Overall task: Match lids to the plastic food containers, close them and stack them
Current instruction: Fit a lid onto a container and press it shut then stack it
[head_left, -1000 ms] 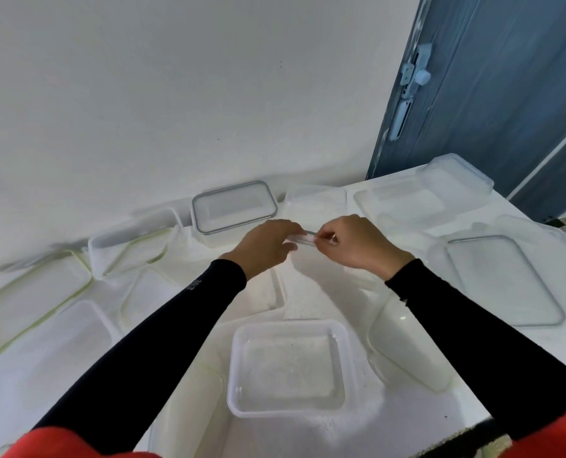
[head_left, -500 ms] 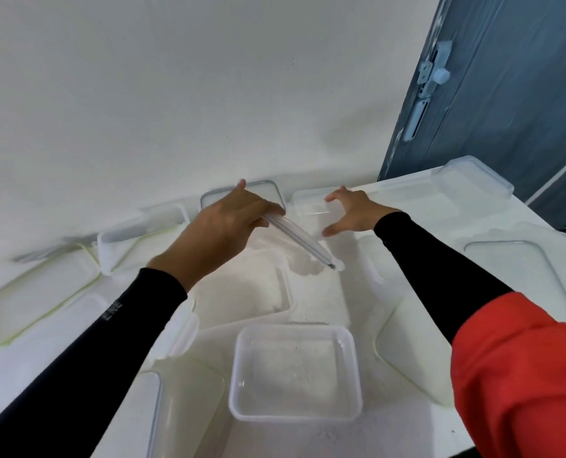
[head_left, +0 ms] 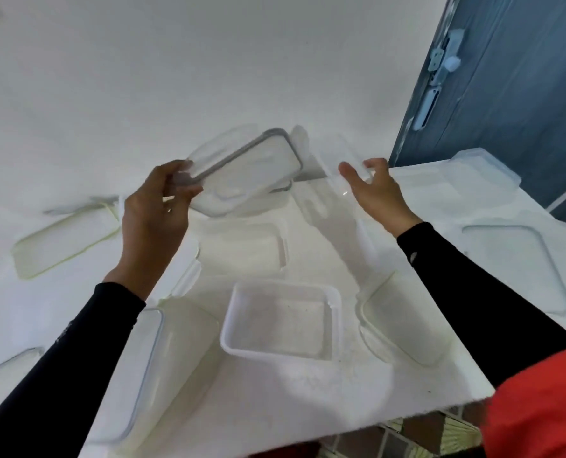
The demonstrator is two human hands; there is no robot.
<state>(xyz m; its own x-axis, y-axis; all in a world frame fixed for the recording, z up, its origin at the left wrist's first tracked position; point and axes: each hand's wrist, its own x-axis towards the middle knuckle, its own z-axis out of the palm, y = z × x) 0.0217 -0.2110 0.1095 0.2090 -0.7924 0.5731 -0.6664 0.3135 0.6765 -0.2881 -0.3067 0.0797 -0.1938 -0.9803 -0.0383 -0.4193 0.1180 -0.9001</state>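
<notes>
My left hand (head_left: 156, 209) grips a clear rectangular lid with a grey seal (head_left: 248, 170), held tilted in the air above the back of the white table (head_left: 308, 391). My right hand (head_left: 374, 190) is at the back, fingers curled around the edge of a clear container (head_left: 341, 170) that stands against the wall. An open clear rectangular container (head_left: 281, 322) sits near the front middle. Another clear container (head_left: 245, 249) lies behind it, below the raised lid.
Green-rimmed lids lie at the left (head_left: 60, 242) and front right (head_left: 403, 325). A grey-rimmed lid (head_left: 519, 262) and a clear lidded container (head_left: 483, 173) are at the right. A blue-rimmed lid (head_left: 136, 375) lies front left. The table's front edge (head_left: 341, 428) is close. A blue door (head_left: 506, 94) stands at the right.
My left hand has lifted the grey-sealed lid higher and turned it flatter to the camera. My right hand has moved right onto the clear container at the back.
</notes>
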